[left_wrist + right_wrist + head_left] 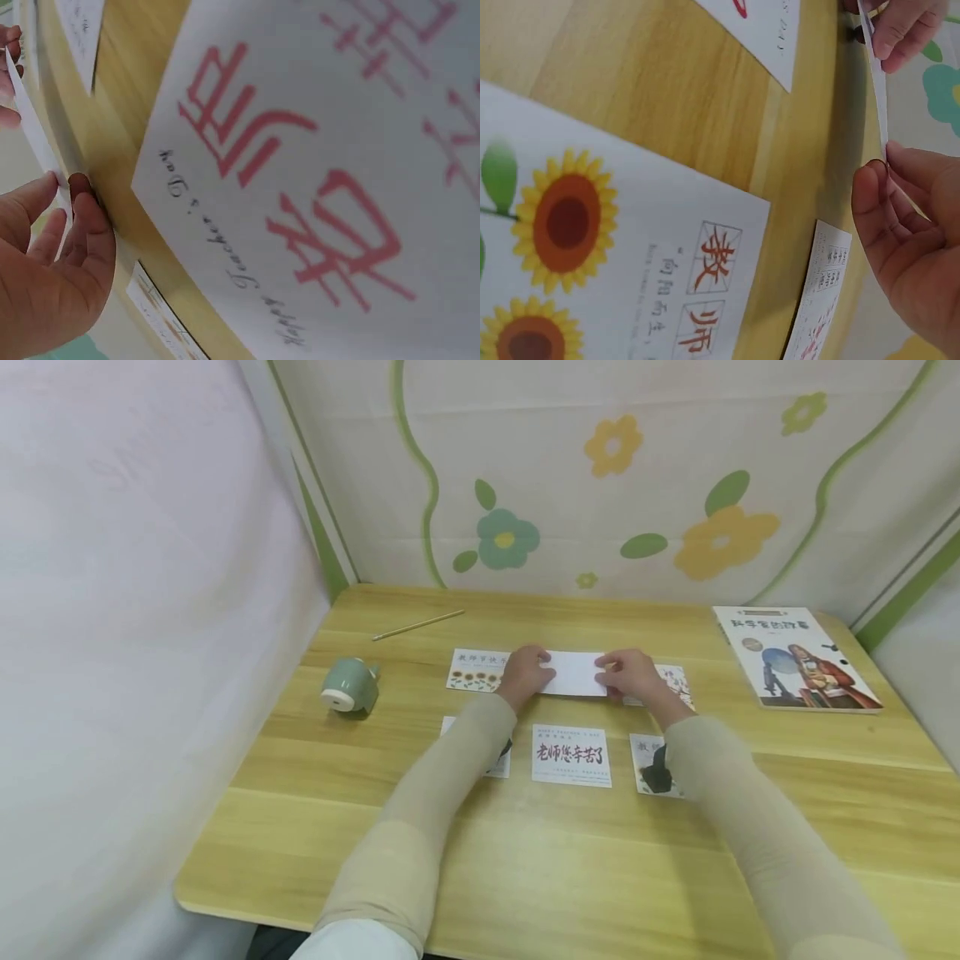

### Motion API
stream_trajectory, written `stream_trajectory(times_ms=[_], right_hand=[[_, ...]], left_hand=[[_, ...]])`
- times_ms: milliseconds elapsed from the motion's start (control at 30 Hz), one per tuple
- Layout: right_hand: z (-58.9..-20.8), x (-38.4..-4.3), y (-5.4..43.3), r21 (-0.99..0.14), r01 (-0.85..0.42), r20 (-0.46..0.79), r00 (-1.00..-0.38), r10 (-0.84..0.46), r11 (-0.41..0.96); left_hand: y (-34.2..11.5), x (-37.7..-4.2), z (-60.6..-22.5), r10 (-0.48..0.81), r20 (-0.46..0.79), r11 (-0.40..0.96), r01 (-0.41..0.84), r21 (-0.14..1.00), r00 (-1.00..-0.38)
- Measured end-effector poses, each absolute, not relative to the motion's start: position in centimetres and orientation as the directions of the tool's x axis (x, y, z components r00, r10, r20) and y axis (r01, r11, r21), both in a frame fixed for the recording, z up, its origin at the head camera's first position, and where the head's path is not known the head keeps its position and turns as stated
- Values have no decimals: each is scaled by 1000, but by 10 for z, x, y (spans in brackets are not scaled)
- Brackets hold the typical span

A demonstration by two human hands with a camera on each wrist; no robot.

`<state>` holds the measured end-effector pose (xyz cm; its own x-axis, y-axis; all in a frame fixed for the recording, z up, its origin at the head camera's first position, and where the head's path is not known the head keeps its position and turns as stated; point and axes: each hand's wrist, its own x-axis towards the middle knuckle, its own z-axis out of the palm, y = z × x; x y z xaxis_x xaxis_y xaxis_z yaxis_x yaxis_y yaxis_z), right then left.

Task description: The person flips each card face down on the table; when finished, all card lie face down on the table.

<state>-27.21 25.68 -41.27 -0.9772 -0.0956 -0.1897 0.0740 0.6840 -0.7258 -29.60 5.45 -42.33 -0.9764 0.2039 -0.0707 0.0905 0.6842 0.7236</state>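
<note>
Head view: white card (573,674) over the worktop (525,868), left hand (525,673) pinching its left end, right hand (632,675) its right end. Red-lettered card (572,756) lies on its near side; pencil (418,625) beyond it, leftward; book (795,658) well to its right.

Left wrist view: thumb and fingers close on the white card, seen nearly edge-on; "Happy Teacher's Day" card (337,165) on its near side.

Right wrist view: fingers again pinch the white card's edge; sunflower card (622,225) on its near side.
</note>
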Motion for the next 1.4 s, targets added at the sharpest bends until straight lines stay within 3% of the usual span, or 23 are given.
stream_trajectory(times_ms=[300, 700, 933, 1167, 1400], right_hand=[[-424, -272, 253, -600, 4, -184, -974, -133, 800], [-421, -268, 246, -525, -6, -123, -989, -82, 851], [-413, -274, 233, -612, 30, 1, -999, 39, 790], [-401, -281, 183, -731, 66, -93, -996, -3, 679], [-399, -285, 136, -827, 115, -210, -971, -111, 550]], left_hand=[[63, -291, -423, 228, -53, 808, 158, 567, -972], [62, -292, -426, 210, -21, 796, 158, 584, -978], [27, -306, -408, 111, -32, 762, 65, 645, -993], [-37, -313, -401, 20, -51, 884, -6, 468, -998], [-60, -302, -404, -31, -103, 846, -80, 527, -994]])
